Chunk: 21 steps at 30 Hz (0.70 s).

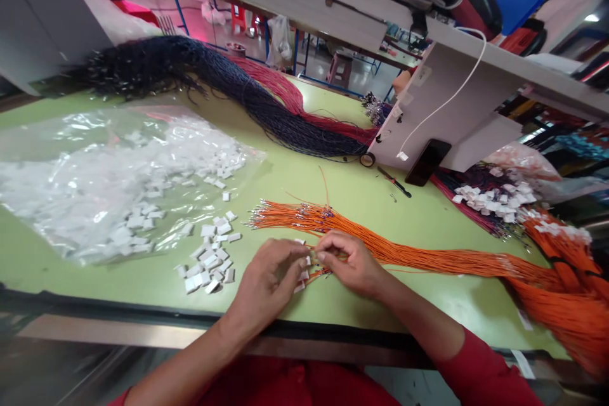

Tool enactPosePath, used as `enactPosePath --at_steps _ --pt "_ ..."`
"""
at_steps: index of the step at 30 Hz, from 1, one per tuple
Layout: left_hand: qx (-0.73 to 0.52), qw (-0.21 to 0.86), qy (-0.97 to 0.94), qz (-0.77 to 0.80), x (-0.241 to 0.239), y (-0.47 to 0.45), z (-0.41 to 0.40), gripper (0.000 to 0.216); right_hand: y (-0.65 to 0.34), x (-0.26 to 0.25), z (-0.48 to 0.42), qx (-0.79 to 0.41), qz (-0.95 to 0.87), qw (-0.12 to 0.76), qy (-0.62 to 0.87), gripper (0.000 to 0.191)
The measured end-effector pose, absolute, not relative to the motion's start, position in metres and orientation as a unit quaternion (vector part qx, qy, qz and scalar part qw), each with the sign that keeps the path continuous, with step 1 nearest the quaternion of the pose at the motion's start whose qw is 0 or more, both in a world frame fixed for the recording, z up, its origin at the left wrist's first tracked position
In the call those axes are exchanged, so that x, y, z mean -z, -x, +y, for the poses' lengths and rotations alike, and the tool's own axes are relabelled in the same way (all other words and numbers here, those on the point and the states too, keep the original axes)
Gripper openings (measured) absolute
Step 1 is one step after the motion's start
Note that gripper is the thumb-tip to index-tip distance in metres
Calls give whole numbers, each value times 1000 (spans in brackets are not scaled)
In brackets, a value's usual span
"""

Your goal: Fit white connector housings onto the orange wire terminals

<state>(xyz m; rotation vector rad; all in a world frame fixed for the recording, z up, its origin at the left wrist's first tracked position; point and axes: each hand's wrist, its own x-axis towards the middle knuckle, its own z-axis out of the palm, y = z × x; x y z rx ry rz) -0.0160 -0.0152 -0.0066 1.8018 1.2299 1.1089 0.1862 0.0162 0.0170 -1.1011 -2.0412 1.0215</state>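
My left hand (pixel 272 274) is curled with thumb and fingers close together around small white connector housings (pixel 304 276), partly hidden behind the fingertips. Just to its right, my right hand (pixel 351 261) pinches the end of a thin orange wire at one of these housings. A few orange wires run between the two hands, some with housings on their ends. Behind the hands lies a long bundle of orange wires (pixel 404 247), its metal-tipped ends fanned out to the left. A loose pile of white connector housings (pixel 212 260) lies left of my left hand.
A clear plastic bag (pixel 109 184) full of white housings covers the table's left side. Dark blue wires (pixel 238 89) and red wires (pixel 280 85) stretch along the back. A phone (pixel 428 162) leans on a panel near a cutter knife (pixel 394 182) and a tape roll (pixel 367 159).
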Motion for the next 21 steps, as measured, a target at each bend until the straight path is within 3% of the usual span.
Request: enactPosePath --at_steps 3,10,16,21 --pt "-368 224 -793 430 4 21 -6 29 -191 -18 30 -269 -812 316 411 12" --pt "-268 234 -845 400 1 20 -14 28 -179 -20 59 -76 -851 262 448 15" --pt "-280 252 -850 368 2 21 -27 23 -174 -20 72 -96 -844 195 491 37" --pt "-292 276 -829 390 2 22 -25 21 -179 -18 73 -76 -818 205 531 46"
